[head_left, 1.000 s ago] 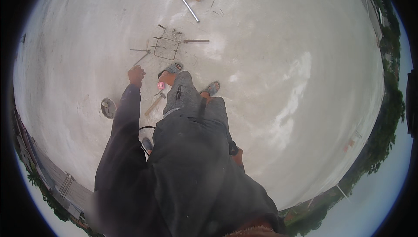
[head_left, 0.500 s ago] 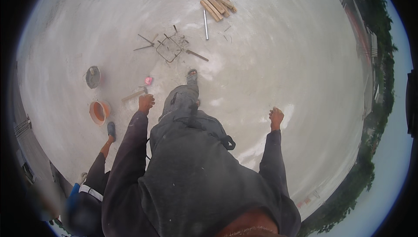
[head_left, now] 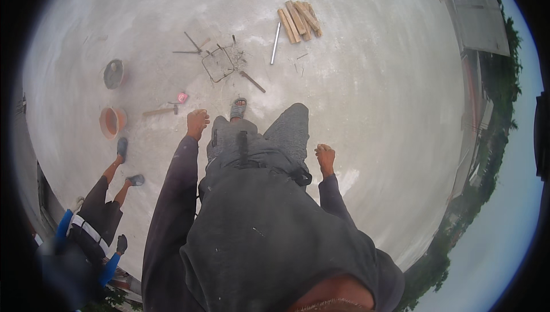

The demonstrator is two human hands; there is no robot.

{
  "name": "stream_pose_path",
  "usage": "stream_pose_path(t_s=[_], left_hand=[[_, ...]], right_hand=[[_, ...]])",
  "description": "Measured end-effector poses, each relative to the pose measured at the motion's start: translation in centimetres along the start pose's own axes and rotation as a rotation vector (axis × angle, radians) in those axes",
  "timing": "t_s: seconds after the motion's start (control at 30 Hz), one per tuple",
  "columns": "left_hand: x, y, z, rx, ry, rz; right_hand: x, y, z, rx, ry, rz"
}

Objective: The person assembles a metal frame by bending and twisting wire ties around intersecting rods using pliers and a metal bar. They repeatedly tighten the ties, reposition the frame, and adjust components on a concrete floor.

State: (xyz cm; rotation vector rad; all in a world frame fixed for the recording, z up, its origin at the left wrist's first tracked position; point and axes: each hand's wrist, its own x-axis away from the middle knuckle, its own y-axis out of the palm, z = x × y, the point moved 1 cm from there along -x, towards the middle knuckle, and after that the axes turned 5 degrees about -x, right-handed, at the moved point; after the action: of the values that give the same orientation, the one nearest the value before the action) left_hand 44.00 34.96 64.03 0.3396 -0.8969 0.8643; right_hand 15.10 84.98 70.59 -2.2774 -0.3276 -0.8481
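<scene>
Near pale wooden-handled hammer point(head_left: 159, 112), bare left hand point(head_left: 198, 123) held half-curled, right hand point(head_left: 325, 158) likewise; nothing seen gripped; step judged as walking; uncurling needed before any grasp.

We see a hammer point(head_left: 159, 111) lying on the pale concrete floor point(head_left: 389, 83), wooden handle pointing toward the floor's left edge, dark head at the opposite end.
</scene>
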Motion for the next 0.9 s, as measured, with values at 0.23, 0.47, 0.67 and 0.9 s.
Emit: stream_pose_path(t_s=[0.23, 0.47, 0.67, 0.9], left_hand=[[-2.5, 10.1, -3.0, -0.189, -0.045, 0.050], [-16.4, 28.3, -5.8, -0.152, -0.228, 0.128], [-32.2, 39.0, -18.1, 0.137, -0.431, 0.153], [-51.0, 42.6, -26.4, -0.253, -0.422, 0.714]], right_hand=[[-15.0, -3.9, -10.5, 0.338, -0.179, -0.034], [-43.7, 11.2, -14.8, 1.049, -0.887, -0.479], [-65.8, 28.7, -14.6, 1.329, -1.483, -0.544], [-75.1, 44.5, -11.6, 1.063, -1.844, -0.522]])
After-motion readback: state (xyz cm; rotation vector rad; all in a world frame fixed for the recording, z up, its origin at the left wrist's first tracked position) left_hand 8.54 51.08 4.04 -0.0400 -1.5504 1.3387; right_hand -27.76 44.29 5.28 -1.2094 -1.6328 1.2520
